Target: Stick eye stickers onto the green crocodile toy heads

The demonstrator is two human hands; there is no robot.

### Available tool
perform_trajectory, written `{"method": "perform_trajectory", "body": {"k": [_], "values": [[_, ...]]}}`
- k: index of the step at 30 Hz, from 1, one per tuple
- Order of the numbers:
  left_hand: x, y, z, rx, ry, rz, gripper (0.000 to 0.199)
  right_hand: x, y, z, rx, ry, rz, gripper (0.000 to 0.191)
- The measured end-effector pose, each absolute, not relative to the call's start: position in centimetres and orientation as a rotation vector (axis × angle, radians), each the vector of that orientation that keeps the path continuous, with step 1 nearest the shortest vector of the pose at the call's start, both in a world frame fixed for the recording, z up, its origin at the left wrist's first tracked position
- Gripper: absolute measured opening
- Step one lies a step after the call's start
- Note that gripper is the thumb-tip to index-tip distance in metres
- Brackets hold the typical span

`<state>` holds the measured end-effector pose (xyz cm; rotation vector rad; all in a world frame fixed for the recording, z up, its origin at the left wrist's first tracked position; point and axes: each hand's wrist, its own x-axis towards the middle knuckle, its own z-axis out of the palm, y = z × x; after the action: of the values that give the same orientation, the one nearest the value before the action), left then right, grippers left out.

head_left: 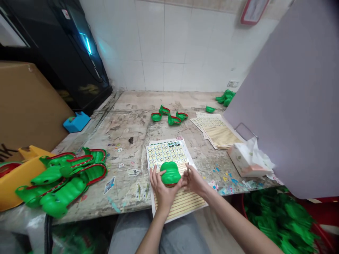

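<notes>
My left hand (162, 188) is wrapped round a green plastic crocodile-head piece (170, 173), its rounded side up, with a bit of red showing at its lower edge. Close against the piece's right side is my right hand (192, 180), its fingertips pinched together; what they hold, if anything, is too small to make out. Both hands are over a sticker sheet (182, 204) with rows of round eye stickers at the top and long toothed strips below. Several green pieces with red, toothed edges (174, 120) sit farther back on the table.
Finished-looking green crocodiles (63, 187) are piled at the left beside a yellow bin (23, 176). More sticker sheets (217, 130) and a tissue box (247, 160) lie to the right. A tub of green pieces (280, 218) stands below the table edge. A grey panel (299, 98) borders the right.
</notes>
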<state>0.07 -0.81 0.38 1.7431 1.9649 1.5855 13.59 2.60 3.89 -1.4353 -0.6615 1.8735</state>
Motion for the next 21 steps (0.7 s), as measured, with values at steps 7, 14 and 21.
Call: {"method": "perform_trajectory", "body": {"k": [7,14,21], "values": [[0.3,-0.9,0.8,1.74,2.052,1.57,0.05,14.3,13.8,3.8,-1.702,-1.619,0.624,0.031],[0.7,0.0,1.5,1.593,2.239,1.307,0.054,10.8,20.9,-0.5,-1.468,-1.542,0.466,0.014],[0.7,-0.7,0.4,1.724,2.143,1.484,0.058,12.0,21.1,-2.2,-1.398,-1.568,0.491,0.015]]}}
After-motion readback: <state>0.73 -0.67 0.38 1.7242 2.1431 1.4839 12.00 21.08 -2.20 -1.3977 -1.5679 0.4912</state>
